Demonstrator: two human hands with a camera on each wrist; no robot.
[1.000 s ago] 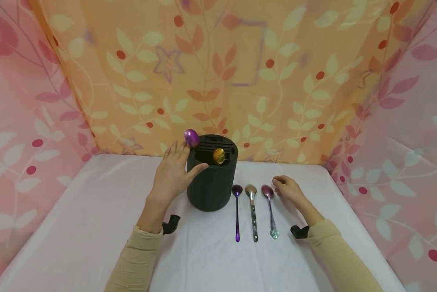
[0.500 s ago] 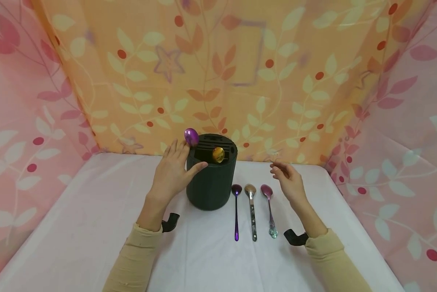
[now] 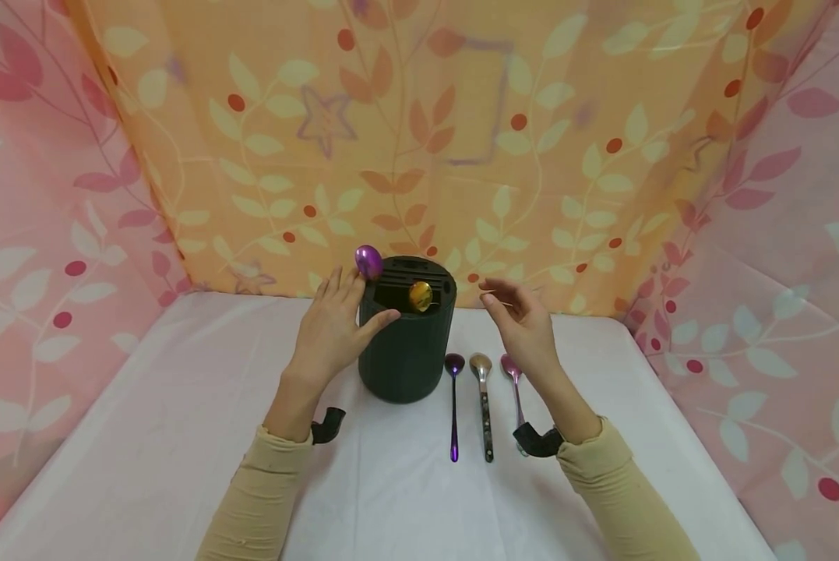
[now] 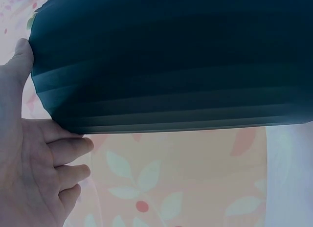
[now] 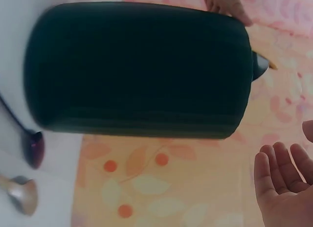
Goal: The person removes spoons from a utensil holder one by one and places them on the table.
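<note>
A dark green cylindrical utensil holder [image 3: 401, 358] with a slotted top stands on the table. A purple spoon [image 3: 368, 262] and a gold spoon [image 3: 421, 296] stick up out of it, bowls upward. My left hand [image 3: 328, 331] rests on the holder's left side, fingers extended and thumb over the front rim. In the left wrist view, the thumb and index finger touch the holder [image 4: 171, 65] near its top end. My right hand [image 3: 524, 327] is raised to the right of the holder, holding nothing, fingers loosely bent. Its palm [image 5: 288, 202] shows in the right wrist view, apart from the holder.
Right of the holder lie a dark purple long-handled spoon [image 3: 454, 405], a spoon with a black patterned handle [image 3: 485, 413] and a pink-purple spoon [image 3: 512, 366], partly hidden by my right arm. A white cloth covers the table [image 3: 202, 374]; patterned curtains [image 3: 419, 140] enclose it.
My right hand has lifted from beside the pink-purple spoon and moved left, toward the holder's upper right side. My left hand, the holder and the spoons have stayed in place.
</note>
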